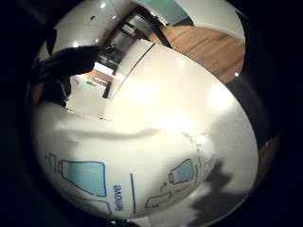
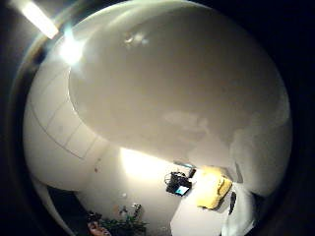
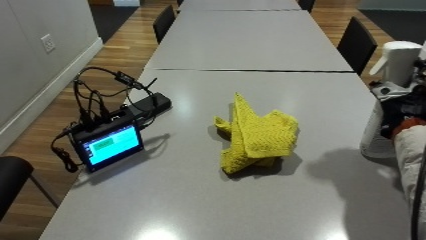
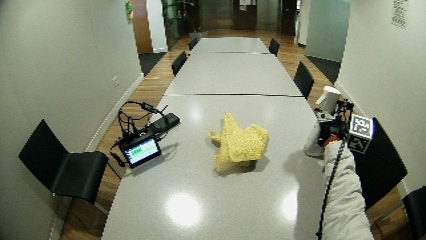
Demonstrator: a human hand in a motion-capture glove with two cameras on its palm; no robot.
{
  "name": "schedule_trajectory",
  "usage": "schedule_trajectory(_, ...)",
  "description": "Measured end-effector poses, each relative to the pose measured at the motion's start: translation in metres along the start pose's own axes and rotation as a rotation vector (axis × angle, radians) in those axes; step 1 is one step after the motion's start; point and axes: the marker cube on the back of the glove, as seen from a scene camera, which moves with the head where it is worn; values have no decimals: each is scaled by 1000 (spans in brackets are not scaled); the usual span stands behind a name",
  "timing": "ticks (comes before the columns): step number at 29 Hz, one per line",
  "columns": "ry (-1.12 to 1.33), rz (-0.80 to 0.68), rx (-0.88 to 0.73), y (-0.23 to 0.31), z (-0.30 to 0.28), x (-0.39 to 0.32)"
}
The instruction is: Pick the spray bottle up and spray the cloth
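Sleeve-first (image 3: 409,160) from the lower right corner of the outside view, pale and padded, ending in the gloved right hand (image 3: 403,112) at the right edge. Wrapped around the spray bottle (image 3: 374,132) at about mid-height, to judge from the palm views: white bottle wall and printed label (image 1: 118,189) filling both, with a black gloved finger (image 1: 71,59) curving over the far shoulder. Probably gripped there so the forefinger can later reach the trigger under the white head in the upper right. Upright, base at or barely off the table (image 3: 200,200); cannot tell which.

Well apart from the bottle, at the centre of the frame: yellow cloth (image 3: 256,135), crumpled and folded over itself, lying loose on the grey top. Left heaped rather than spread, so offering a raised target towards the nozzle.

At the left, clear of any spray line: small lit screen (image 3: 106,145) with black cables looped behind it.

Lift seemingly just starting; aiming and squeezing not yet done. Needs the nozzle turned towards the centre of the frame first.
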Motion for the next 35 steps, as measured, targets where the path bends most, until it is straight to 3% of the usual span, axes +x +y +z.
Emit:
schedule_trajectory(5,284,-107,-84,6,14,-8)
schedule_trajectory(13,823,-522,-266,10,69,-78)
schedule_trajectory(21,1162,-804,-367,29,112,-109)
schedule_trajectory(30,1228,-838,-409,42,124,-107)
schedule_trajectory(35,1054,-769,-413,42,130,-111)
